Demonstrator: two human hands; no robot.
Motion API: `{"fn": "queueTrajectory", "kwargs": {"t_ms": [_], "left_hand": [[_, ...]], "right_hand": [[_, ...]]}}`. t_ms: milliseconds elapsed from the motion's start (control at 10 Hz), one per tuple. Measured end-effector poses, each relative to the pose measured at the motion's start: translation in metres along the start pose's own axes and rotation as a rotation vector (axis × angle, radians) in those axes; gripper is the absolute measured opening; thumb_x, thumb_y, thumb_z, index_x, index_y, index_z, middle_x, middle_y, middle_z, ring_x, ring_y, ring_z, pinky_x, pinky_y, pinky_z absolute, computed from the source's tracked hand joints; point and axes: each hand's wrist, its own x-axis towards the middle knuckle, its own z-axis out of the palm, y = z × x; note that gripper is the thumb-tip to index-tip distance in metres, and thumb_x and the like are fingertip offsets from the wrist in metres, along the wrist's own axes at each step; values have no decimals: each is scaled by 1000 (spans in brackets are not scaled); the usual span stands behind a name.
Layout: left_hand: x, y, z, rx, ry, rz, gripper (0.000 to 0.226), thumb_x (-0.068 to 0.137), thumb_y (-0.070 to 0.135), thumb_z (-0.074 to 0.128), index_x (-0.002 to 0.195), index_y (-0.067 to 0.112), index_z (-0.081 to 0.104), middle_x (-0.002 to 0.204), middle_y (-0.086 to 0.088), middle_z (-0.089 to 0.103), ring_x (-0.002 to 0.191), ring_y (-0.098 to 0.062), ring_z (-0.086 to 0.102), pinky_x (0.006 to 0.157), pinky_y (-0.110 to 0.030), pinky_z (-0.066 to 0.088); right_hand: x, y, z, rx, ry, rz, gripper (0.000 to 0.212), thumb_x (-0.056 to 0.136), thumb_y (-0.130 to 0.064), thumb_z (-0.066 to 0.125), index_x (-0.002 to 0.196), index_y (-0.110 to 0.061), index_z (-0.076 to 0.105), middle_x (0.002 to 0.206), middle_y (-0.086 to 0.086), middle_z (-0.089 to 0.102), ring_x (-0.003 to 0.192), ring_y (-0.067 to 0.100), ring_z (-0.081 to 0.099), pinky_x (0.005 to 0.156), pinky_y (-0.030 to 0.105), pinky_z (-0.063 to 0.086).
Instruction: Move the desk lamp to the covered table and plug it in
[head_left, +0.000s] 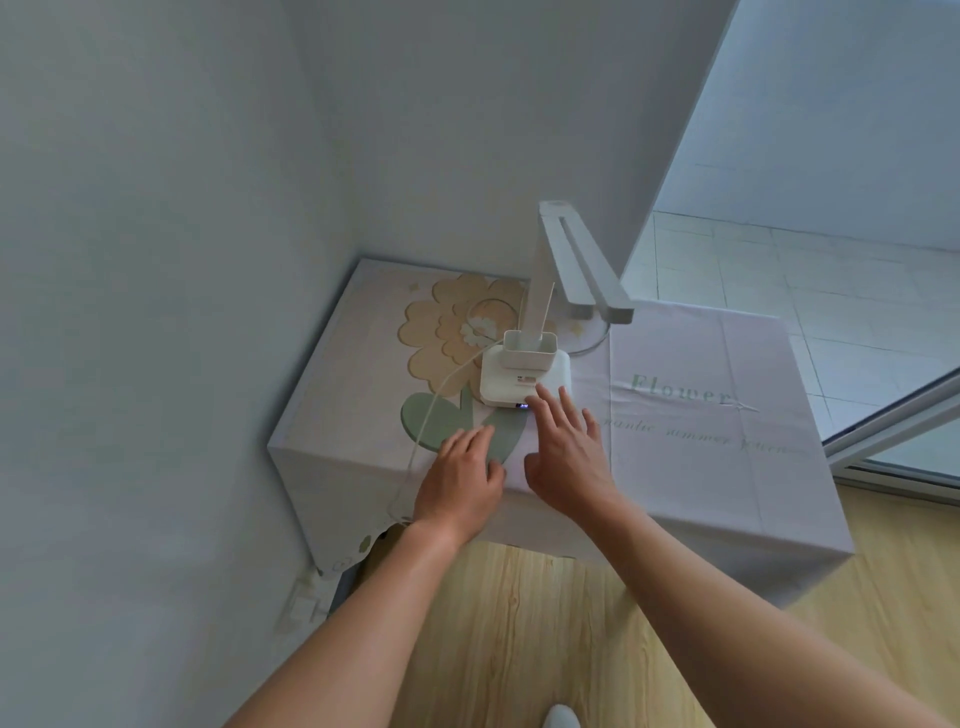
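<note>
Both grips released, I note — left hand (460, 483) flat on the covered table (701, 467), right hand (566, 449) touching the desk lamp (511, 384) base with straight fingers. Lamp stands upright at frame centre; cord (441, 395) trails lower left.

The white lamp (525, 379) stands upright on the worktop (696, 467), which is draped in a pale pink flower-print cloth. Its square base carries a small tray and a blue light at the front. Its cord (434, 400) trails left over the near edge.

White desk lamp (525, 382) on a pale pink tablecloth (701, 467) printed with a beige flower (441, 332).
</note>
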Motion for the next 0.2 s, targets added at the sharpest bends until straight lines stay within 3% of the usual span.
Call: {"fn": "queueTrajectory", "kwargs": {"t_ms": [200], "left_hand": [[-26, 29, -46, -31, 79, 22, 56, 109, 35, 38, 163, 19, 36, 168, 2, 37, 157, -18, 27, 128, -36, 24]], "right_hand": [[-40, 0, -50, 91, 97, 49, 65, 96, -27, 47, 157, -18, 27, 164, 3, 35, 154, 23, 25, 125, 46, 22]]}}
